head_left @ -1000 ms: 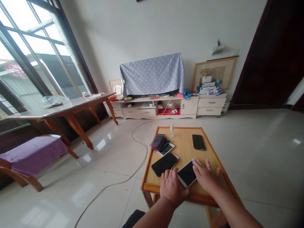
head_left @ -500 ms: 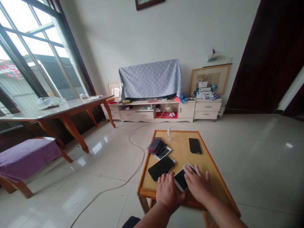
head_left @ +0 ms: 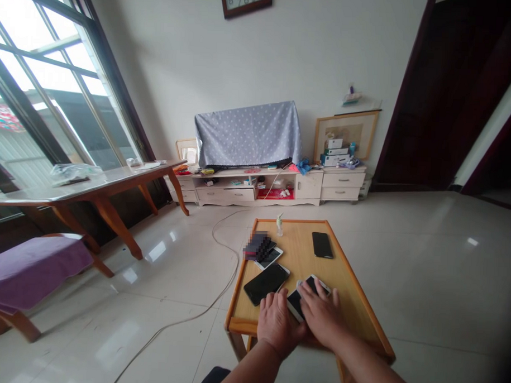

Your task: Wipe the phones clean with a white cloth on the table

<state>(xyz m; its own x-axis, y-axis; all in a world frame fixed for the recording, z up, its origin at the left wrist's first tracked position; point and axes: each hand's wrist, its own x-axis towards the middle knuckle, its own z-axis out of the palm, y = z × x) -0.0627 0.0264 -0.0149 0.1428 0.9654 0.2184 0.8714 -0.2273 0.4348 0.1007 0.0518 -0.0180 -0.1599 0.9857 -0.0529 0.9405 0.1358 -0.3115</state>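
Note:
A white-framed smartphone (head_left: 294, 304) with a dark screen lies near the front of the small wooden table (head_left: 348, 295). My left hand (head_left: 278, 321) grips its near left edge, with the thumb along the bottom end. Across the screen lies my right hand (head_left: 320, 311), fingers stretched and apart. A small pale bit (head_left: 299, 283) shows at its fingertips; I cannot make out what it is. Just left of this phone rests a larger black smartphone (head_left: 267, 284). Behind that is another white smartphone (head_left: 270, 257), partly under a pixelated dark stack (head_left: 257, 246).
A small spray bottle (head_left: 280, 226) stands at the table's far edge, and a black phone (head_left: 322, 245) lies far right. A cable (head_left: 192, 314) runs over the floor on the left. Beyond are a low cabinet (head_left: 308, 188), a long table (head_left: 113, 178) and a purple-covered chair (head_left: 30, 267).
My right hand has slid slightly toward the near left over the phone's screen, baring more of its far end. My left hand keeps its hold. The whole view has shifted a little.

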